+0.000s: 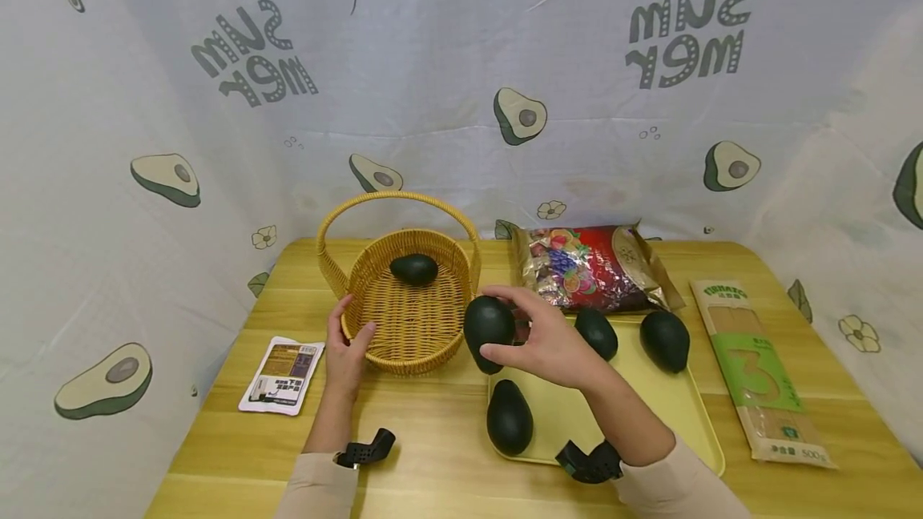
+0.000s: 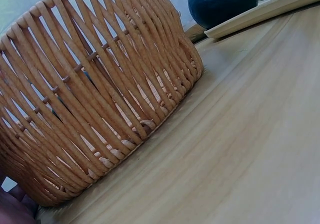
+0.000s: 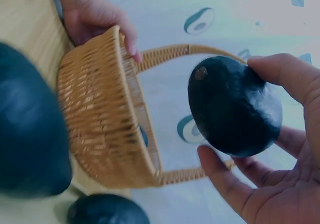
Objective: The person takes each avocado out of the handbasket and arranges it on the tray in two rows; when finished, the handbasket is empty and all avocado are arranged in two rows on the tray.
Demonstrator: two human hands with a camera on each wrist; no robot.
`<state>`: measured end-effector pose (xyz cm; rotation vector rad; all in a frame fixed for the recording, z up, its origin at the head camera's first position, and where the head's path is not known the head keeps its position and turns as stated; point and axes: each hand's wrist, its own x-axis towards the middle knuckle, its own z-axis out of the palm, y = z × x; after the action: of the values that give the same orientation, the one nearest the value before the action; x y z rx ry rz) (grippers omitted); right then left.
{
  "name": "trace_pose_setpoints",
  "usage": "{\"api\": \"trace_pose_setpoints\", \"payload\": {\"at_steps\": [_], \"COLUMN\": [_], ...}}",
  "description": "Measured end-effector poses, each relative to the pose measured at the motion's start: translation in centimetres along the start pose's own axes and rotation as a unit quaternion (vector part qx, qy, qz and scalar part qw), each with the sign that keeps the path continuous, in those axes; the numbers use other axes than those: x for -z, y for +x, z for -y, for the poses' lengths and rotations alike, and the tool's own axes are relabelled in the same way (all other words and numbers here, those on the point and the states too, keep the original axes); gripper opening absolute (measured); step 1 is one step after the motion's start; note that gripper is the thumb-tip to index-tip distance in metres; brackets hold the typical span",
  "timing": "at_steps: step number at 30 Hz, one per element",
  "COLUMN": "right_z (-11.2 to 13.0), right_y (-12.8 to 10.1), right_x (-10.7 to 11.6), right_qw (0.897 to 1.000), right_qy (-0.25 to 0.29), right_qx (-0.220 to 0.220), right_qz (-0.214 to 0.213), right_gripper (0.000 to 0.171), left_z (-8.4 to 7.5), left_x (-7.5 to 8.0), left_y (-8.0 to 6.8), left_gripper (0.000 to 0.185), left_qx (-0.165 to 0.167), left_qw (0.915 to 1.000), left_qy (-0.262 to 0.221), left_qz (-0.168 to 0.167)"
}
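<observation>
My right hand (image 1: pixel 551 343) pinches a dark green avocado (image 1: pixel 489 331) between thumb and fingers, at the right side of the wicker basket (image 1: pixel 411 363). In the right wrist view this avocado (image 3: pixel 232 107) appears raised, with the basket behind it. At the basket's left front, my left hand (image 1: pixel 348 359) grips the rim, thumb over the edge and fingers along the outside. One avocado (image 1: pixel 414 270) lies inside the basket toward the back. On the yellow tray (image 1: pixel 577 423) rest three more: one avocado (image 1: pixel 509 418) at left, another avocado (image 1: pixel 596 334) behind my right hand, and an avocado (image 1: pixel 665 341) at right.
A red and gold candy bag (image 1: pixel 598 267) lies behind the tray. To the tray's right is a long pack of noodles (image 1: pixel 757 375). A small white-edged packet (image 1: pixel 282 376) lies left of my left hand. The basket's tall handle (image 1: pixel 397 195) arches over it.
</observation>
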<state>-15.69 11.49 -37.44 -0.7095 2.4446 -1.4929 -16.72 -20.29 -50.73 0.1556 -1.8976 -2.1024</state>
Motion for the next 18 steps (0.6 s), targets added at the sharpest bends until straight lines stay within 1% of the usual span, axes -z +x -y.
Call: {"api": "trace_pose_setpoints", "payload": {"at_steps": [4, 7, 12, 18], "right_z": [-1.2, -1.9, -2.9, -4.2], "right_y": [-1.3, -2.1, -4.0, -6.1], "right_x": [0.6, 1.1, 2.0, 3.1], "right_qw": [1.0, 0.999, 0.999, 0.997], "right_qy": [0.0, -0.01, -0.01, -0.026], "right_qx": [-0.009, -0.017, -0.043, -0.07], "right_qz": [-0.024, -0.031, -0.03, -0.024], "right_gripper": [0.07, 0.068, 0.068, 0.07], "left_z": [0.0, -0.1, -0.2, -0.3], "left_x": [0.0, 0.0, 0.0, 0.0], "left_y": [0.0, 0.0, -0.1, -0.2], "left_gripper": [0.062, 0.062, 0.062, 0.062], "left_qx": [-0.001, 0.001, 0.004, 0.008], "left_qw": [1.0, 1.0, 1.0, 1.0], "left_qy": [-0.003, -0.004, -0.003, 0.001], "left_qz": [0.002, 0.003, 0.005, 0.004]}}
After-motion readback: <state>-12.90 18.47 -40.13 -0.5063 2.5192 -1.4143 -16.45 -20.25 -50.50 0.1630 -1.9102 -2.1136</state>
